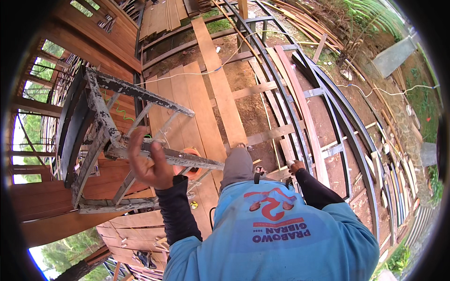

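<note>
My left hand (151, 159) is raised with its fingers apart and nothing in it. It overlaps the side rail of a paint-spattered stepladder (173, 158); whether it touches the rail, I cannot tell. The ladder stands at my left, its legs spread over wooden planks. On the other side, my right hand (296, 166) reaches down to a black metal rail (283, 89), with its fingers curled at the rail. My bent knee (237, 164) shows between the two arms. Beneath it, a long loose board (218, 79) runs away from me across the joists.
An orange bucket (191, 152) stands partly behind the ladder. A yellow tape measure (193, 204) lies on the planks (180, 98). Gaps between joists (262, 90) show bare soil below. A white cable (176, 75) crosses the frame. More timber (307, 21) lies at the far right.
</note>
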Tool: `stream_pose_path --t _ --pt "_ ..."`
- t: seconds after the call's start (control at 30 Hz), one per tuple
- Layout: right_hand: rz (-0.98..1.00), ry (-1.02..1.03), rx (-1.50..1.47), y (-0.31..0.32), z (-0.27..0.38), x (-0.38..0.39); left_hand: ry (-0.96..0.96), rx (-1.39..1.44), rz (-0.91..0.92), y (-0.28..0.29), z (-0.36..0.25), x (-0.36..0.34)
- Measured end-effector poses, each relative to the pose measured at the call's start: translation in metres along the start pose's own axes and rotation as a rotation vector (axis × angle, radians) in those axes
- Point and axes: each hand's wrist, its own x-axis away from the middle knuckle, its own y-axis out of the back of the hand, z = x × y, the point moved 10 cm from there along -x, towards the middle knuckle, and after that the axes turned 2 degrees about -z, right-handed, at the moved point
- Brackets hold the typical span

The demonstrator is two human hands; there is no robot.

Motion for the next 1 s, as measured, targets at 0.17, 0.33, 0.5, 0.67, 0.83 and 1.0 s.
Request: stream_pose_path --t 0.17,0.33,0.5,0.67,0.83,1.0 --pt "0.102 0.159 0.335 -0.039 0.084 -0.019 0.465 0.029 0.287 -0.092 0.091 0.048" --pt "0.110 0.153 0.320 -0.062 0.159 -0.090 0.526 0.052 0.519 -0.181 0.152 0.067" --pt "0.072 0.266 0.517 -0.053 0.318 -0.149 0.696 0.051 0.606 -0.206 0.211 0.053" --pt "0.219 0.324 -0.127 -0.040 0.450 -0.250 0.853 0.073 0.479 -0.204 0.271 0.027" --pt "-0.047 0.690 0.831 -0.110 0.543 -0.280 0.983 -0.026 0.355 -0.194 0.324 0.013" --pt "0.139 0.618 1.033 -0.165 0.563 -0.295 1.006 -0.095 0.331 -0.212 0.379 -0.006"
